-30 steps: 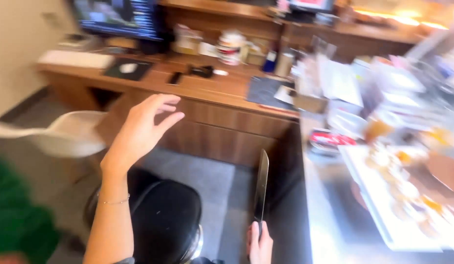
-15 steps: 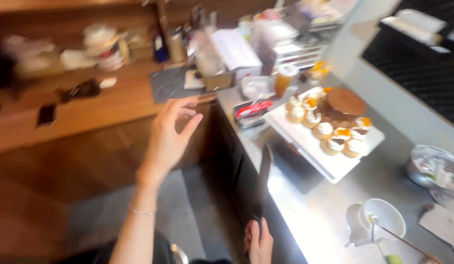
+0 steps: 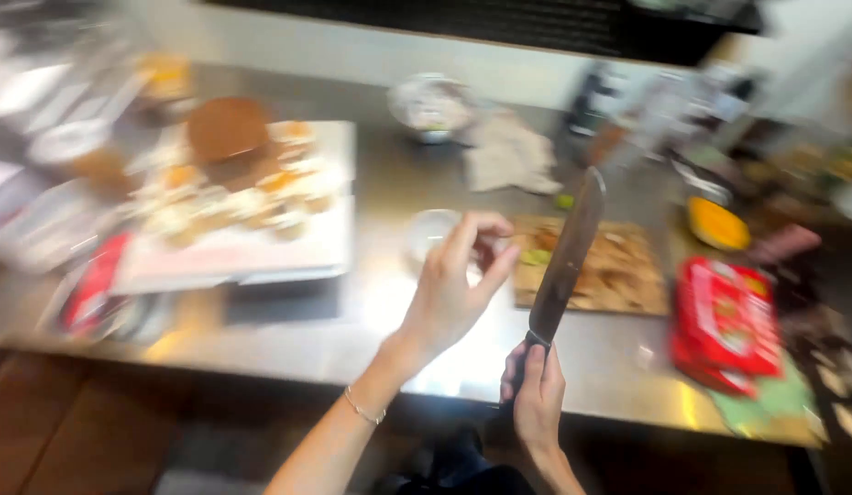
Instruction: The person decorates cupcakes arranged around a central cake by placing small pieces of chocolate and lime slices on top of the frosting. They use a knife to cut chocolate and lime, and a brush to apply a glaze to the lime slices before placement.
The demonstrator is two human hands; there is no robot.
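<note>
Knife (image 3: 565, 261) clamped by its handle in the right hand (image 3: 536, 399), blade up and clear of the body, before the cutting board (image 3: 595, 266); left hand (image 3: 453, 289), fingers spread and empty, raised beside it.

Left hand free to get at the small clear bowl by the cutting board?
Probably yes: the left hand is empty, open, raised right in front of the small clear bowl, nothing between. The right hand holds the knife off to the side.
</note>
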